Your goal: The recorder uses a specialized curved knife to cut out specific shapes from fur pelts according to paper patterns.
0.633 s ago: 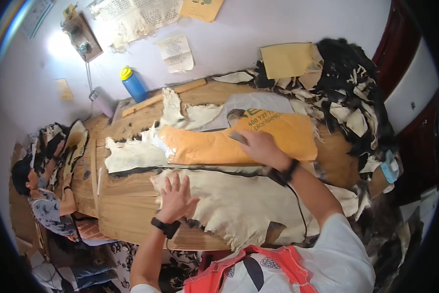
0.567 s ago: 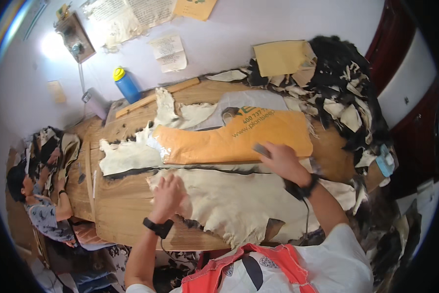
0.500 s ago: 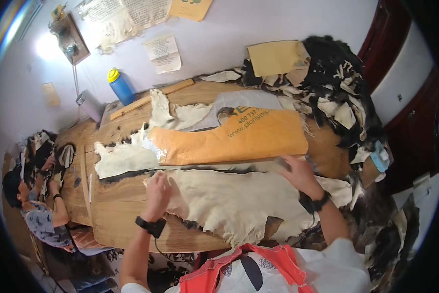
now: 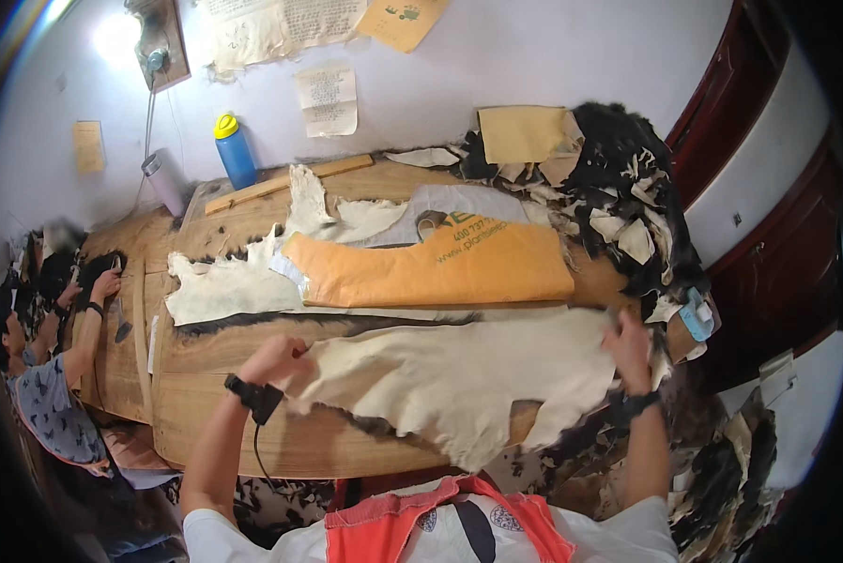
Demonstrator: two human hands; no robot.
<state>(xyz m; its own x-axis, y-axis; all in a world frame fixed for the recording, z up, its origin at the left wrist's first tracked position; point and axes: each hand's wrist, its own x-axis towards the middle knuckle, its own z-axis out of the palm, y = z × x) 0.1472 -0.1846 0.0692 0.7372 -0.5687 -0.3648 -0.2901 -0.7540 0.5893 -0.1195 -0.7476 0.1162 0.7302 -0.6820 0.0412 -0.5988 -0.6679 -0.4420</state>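
A pale fur hide point(image 4: 450, 371) lies skin side up along the near part of the table, dark fur showing at its edges. Its upper left corner is pinched in my left hand point(image 4: 279, 360). At the other end, my right hand point(image 4: 628, 345) is closed on the upper right part of the same hide. The lower edge hangs over the table's front and has a notch. Just beyond it lies an orange paper pattern point(image 4: 431, 267), printed and curved along its top, on a second pale hide point(image 4: 220, 286).
Dark fur scraps point(image 4: 619, 159) heap at the back right. A blue bottle point(image 4: 236, 159), a pink tumbler point(image 4: 163, 186) and a wooden strip point(image 4: 290, 183) stand or lie by the wall. At far left a co-worker point(image 4: 51, 394) handles dark fur. The wooden table point(image 4: 224, 413) ends just before me.
My hands have moved apart, left hand leftward and right hand rightward. My right hand, open before, has taken hold of the hide, which is now stretched out between both hands.
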